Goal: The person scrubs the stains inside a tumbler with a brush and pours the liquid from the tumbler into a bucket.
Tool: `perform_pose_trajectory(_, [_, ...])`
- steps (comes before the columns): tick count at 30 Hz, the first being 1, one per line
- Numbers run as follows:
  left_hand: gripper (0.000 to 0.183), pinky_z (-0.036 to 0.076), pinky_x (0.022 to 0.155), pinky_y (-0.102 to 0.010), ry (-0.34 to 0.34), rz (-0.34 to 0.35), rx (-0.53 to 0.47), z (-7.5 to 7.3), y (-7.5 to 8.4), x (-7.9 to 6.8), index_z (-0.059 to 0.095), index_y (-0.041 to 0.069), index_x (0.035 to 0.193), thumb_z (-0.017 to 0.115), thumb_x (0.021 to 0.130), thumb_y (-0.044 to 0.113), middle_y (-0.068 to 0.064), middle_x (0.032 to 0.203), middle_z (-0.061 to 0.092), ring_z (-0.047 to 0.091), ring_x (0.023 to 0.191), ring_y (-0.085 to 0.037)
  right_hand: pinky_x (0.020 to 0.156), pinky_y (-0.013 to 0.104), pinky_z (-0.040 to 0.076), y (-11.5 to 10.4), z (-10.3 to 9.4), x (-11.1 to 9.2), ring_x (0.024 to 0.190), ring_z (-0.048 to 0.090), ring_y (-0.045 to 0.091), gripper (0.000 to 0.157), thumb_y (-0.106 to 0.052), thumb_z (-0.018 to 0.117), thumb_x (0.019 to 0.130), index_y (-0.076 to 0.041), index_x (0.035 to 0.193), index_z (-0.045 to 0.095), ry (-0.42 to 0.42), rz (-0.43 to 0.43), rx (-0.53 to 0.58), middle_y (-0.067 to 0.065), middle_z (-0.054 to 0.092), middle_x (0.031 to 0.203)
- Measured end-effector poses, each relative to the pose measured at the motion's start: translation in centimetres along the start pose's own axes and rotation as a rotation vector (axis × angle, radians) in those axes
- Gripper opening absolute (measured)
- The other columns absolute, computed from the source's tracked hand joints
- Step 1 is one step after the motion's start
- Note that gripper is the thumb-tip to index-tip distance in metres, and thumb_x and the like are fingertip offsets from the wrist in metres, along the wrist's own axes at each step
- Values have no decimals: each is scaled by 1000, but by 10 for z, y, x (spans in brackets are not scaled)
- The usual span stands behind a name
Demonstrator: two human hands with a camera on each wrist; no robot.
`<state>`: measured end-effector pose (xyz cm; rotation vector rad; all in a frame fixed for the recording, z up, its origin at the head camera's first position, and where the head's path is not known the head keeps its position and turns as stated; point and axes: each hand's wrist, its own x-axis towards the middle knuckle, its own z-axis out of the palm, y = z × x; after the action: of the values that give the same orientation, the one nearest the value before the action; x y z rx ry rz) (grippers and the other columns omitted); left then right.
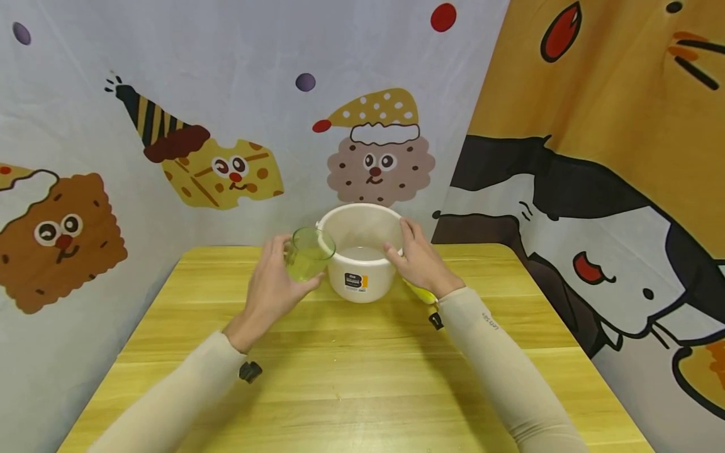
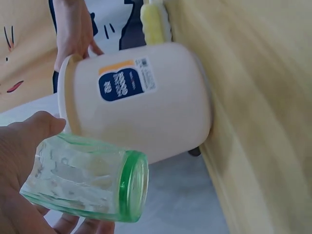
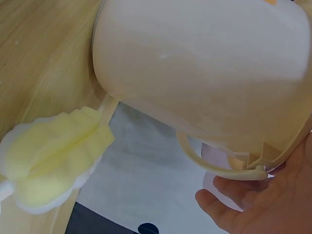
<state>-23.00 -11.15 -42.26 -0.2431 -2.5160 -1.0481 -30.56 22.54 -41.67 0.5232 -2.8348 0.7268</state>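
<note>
My left hand (image 1: 272, 280) holds a clear green glass (image 1: 308, 255) beside the left rim of a white bucket (image 1: 362, 280). In the left wrist view the glass (image 2: 87, 178) has a thick green base, and fingers and thumb curl round its sides. The bucket stands upright on the table, with a dark label (image 2: 122, 83) on its front and a little clear liquid seemingly at its bottom. My right hand (image 1: 419, 258) grips the bucket's right rim, close to where the handle (image 3: 219, 170) joins in the right wrist view.
A yellow and white sponge brush (image 3: 58, 156) lies on the wooden table (image 1: 340, 377), right of the bucket and partly under my right forearm in the head view. Behind the table hangs a cartoon-printed curtain (image 1: 243, 50). Small drops or specks dot the tabletop.
</note>
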Motion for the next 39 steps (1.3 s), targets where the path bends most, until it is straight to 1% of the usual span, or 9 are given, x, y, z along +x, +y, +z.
perform_pose_trajectory(6, [92,66,99,-60,-39,-30,-31,6,-5,-18,53,6,157,104,86,35,-19,145,65,68,125,-39,144,68,34,-2,0,0,173,37,52,95,-57,51,120,6,183,19,-4,4,3,30,20,192])
perform_pose_trajectory(11, [94,68,103,-60,-61,-38,-67,11,-8,-25,53,4,157,105,85,32,-18,144,66,69,126,-39,144,69,32,-1,0,-1,175,34,52,94,-56,50,121,5,183,16,-1,3,13,30,19,192])
perform_pose_trajectory(15, [94,68,104,-60,-83,-49,-74,16,-10,-31,52,3,157,106,84,30,-18,144,66,71,126,-39,145,69,30,0,0,-1,176,31,51,95,-59,48,121,4,184,14,-7,2,19,29,18,192])
perform_pose_trajectory(18, [94,68,104,-59,-103,-57,-75,19,-11,-37,52,3,157,106,84,29,-19,146,66,71,128,-39,145,69,29,0,1,-1,177,29,51,94,-56,48,121,4,184,13,-9,4,29,30,16,193])
perform_pose_trajectory(26, [92,68,105,-58,-148,-66,-64,28,-12,-49,54,3,153,107,83,32,-18,141,71,74,125,-38,144,70,31,-1,2,-1,176,32,52,92,-53,50,121,4,184,14,2,0,37,31,17,192])
perform_pose_trajectory(33, [98,69,104,-57,-199,-72,-70,35,-10,-61,53,3,155,108,82,35,-18,141,73,76,125,-37,143,71,32,-1,1,-2,175,33,54,92,-53,49,121,5,184,13,-1,9,45,33,17,191])
perform_pose_trajectory(37, [100,70,104,-56,-222,-80,-85,40,-10,-67,52,2,156,109,81,34,-18,140,73,76,126,-37,143,70,32,-2,2,-2,175,33,53,93,-54,49,121,4,184,13,0,11,47,32,16,192])
perform_pose_trajectory(39, [99,69,106,-56,-226,-81,-95,42,-10,-69,53,2,155,110,80,32,-18,140,73,75,127,-38,143,71,32,-2,2,-2,175,33,53,92,-53,49,121,4,184,13,0,12,48,32,16,192])
